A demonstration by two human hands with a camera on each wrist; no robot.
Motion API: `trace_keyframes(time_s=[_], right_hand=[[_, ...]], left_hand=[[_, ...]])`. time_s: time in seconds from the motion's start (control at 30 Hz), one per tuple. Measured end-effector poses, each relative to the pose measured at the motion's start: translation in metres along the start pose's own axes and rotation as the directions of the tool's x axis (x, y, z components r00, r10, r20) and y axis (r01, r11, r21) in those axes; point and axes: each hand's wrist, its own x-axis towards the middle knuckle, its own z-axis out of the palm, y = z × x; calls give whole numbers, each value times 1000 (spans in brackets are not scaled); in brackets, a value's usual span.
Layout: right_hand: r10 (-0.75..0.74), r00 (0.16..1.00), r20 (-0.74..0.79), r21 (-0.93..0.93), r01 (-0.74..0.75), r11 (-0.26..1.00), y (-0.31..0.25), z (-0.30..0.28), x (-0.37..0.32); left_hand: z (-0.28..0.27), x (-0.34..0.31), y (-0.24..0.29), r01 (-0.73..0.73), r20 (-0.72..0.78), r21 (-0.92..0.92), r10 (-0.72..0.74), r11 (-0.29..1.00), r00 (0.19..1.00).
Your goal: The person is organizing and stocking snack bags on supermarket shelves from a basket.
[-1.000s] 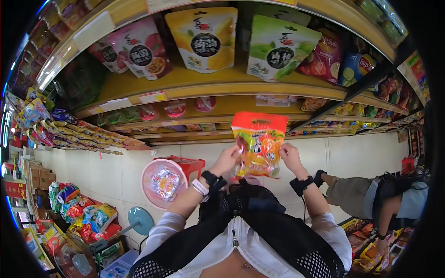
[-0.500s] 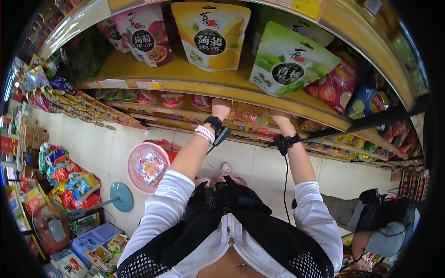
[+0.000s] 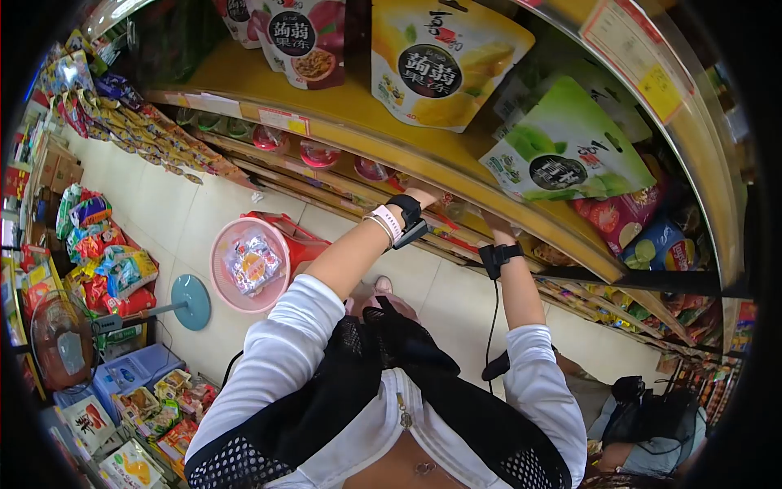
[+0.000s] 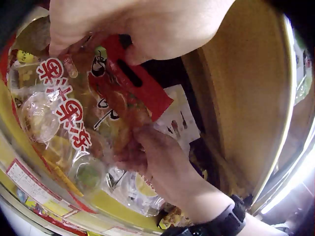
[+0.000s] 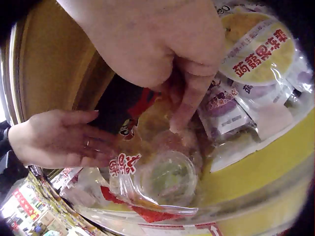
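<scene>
Jelly bag (image 4: 74, 118), clear with a red top, is on the lower shelf (image 5: 241, 169), near its front edge. It is out of the basket and on the shelf, so that much is done. Both hands are at the bag, so letting go is not yet done. It looks tipped back, and I cannot tell if its bottom lies flat.

The left hand (image 5: 64, 140) has its fingers out straight and a bit apart, with the thumb up and away from them. Its fingertips are at the side of the bag. The right hand (image 5: 162, 44) bends its fingers down onto the plastic. One finger touches the bag, but I cannot tell if the thumb pinches it too.

A bag with a round yellow label (image 5: 251, 54) is just beside the jelly bag, so that side is tight. More clear wrap (image 5: 83, 184) is near its other side. The shelf lip runs close along the front. A dark gap (image 5: 110, 101) shows behind the bag, so there seems to be some room at the back. The upper shelf (image 3: 342, 143) hangs over both hands and hides their fingers from the head view. The pink basket (image 3: 218, 273), with wrapped packs (image 3: 254, 265) inside, sits on the floor, well apart from the hands
</scene>
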Motion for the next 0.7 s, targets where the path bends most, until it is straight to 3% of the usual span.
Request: trace_keyframes(time_s=[0.03,0.27,0.3,0.33,0.37,0.4,0.47,0.5,0.53,0.57,0.6,0.63,0.67,0.7], right_hand=[[-7,1000,-14,-14,7,1000,4,2,-6],[-5,999,-39,-34,4,999,18,25,3],[12,999,-30,-18,-13,1000,16,25,5],[24,1000,-21,3,-24,1000,14,25,6],[26,1000,-8,33,-26,999,12,23,7],[21,1000,13,67,-22,998,8,21,7],[6,997,77,127,-16,992,-2,16,7],[252,954,161,197,-281,939,-36,-17,10],[478,841,253,228,-532,816,-70,-54,9],[418,906,65,297,-418,859,-71,-42,-9],[419,906,57,278,-417,865,-80,-40,-24],[421,906,46,255,-418,872,-91,-41,-39],[403,903,151,310,-430,848,-103,-42,-53],[376,891,254,361,-447,818,-119,-42,-65]], left_hand=[[-2,-2,4,26,48,27,-27,999,998],[3,-27,6,-17,-35,7,17,1000,999],[24,-29,-4,-42,-188,53,51,998,981],[4,-34,7,-21,-196,58,32,998,980],[-16,-43,18,110,57,-4,-110,994,992],[-32,-55,24,264,311,-41,-238,964,920],[-4,-87,0,146,-69,-252,-168,957,983],[11,-101,-15,18,-250,-354,-113,935,962],[9,-120,-27,43,-259,-360,-144,932,955],[0,-142,-42,192,3,-498,-219,846,976],[-9,-164,-56,353,271,-585,-234,730,933],[5,-195,-81,405,245,-662,-328,631,912],[25,-230,-111,439,229,-733,-419,520,879],[27,-264,-138,400,100,-588,-427,703,899]])
